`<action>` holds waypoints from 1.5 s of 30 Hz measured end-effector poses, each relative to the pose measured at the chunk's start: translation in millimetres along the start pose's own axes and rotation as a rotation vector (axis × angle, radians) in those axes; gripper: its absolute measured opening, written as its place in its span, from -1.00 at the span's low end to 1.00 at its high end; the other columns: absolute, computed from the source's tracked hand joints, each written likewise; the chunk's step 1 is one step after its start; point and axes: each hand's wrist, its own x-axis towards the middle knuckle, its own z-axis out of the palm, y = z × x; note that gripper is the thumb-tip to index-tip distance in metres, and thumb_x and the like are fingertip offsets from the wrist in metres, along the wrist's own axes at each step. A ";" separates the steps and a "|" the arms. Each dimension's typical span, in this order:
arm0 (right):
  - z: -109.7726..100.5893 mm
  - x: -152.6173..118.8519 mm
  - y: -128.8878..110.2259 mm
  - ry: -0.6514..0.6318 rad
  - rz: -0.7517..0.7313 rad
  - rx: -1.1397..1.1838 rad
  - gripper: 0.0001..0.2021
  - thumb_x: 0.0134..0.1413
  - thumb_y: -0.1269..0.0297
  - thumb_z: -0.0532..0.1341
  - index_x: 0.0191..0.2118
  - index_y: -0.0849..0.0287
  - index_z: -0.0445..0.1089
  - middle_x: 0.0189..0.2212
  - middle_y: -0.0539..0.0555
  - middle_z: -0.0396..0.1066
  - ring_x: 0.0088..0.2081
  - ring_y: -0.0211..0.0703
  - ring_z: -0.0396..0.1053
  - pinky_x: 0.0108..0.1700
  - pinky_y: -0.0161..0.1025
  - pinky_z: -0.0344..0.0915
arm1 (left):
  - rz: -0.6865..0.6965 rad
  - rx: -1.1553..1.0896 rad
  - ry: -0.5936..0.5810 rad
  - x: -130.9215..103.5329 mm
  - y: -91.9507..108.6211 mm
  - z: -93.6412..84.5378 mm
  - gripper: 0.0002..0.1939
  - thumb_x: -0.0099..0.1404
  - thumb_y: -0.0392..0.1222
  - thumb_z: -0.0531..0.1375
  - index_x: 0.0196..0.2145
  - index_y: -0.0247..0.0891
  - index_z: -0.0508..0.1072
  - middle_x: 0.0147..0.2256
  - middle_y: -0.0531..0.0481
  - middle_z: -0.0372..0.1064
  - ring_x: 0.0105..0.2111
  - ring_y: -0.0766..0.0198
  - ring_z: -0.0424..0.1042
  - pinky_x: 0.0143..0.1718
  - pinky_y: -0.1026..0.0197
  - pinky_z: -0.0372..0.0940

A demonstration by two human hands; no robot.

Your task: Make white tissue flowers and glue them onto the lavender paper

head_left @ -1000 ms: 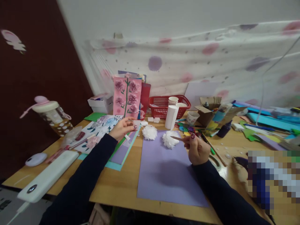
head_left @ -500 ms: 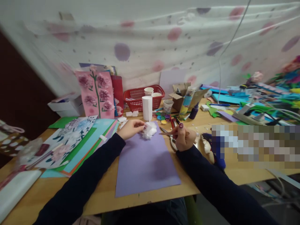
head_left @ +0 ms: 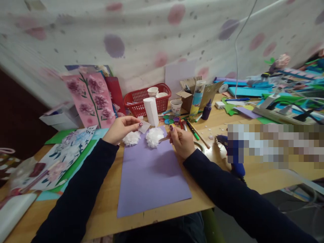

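Between the thumb and fingers of my left hand (head_left: 124,129) is a small square of white paper (head_left: 144,127), raised over the table. My right hand (head_left: 181,140) pinches a thin brown stick (head_left: 165,138), whose tip reaches the edge of a fluffy white paper flower (head_left: 153,137). That flower is at the top of a purple sheet (head_left: 154,179) lying on the table. A second white fluffy flower (head_left: 131,138) lies to its left, under my left hand. Behind them stands a white paper roll (head_left: 151,111).
A red basket (head_left: 131,106) with paper cups is behind the roll. Right of my hand lie a green marker (head_left: 193,130) and a blue glue gun (head_left: 236,155). A purple bottle (head_left: 207,110) stands farther back. Flower pictures (head_left: 63,155) lie at the left.
My left hand has moved left off the white flower and now holds a paper square. The stick in my right hand now reaches the flower. The camera view has shifted, and both flowers show.
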 end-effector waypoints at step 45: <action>6.4 1.0 0.3 -0.009 0.113 0.049 -0.59 0.29 0.07 -0.04 -0.51 0.15 0.30 -0.72 -0.08 0.27 -0.68 -0.36 0.26 -0.54 -0.41 0.17 | 0.135 0.393 -0.175 -36.4 -77.9 46.8 0.21 -0.20 0.11 0.42 0.24 -0.32 -0.15 0.26 -0.53 -0.17 0.28 -0.23 -0.09 0.25 -0.22 -0.09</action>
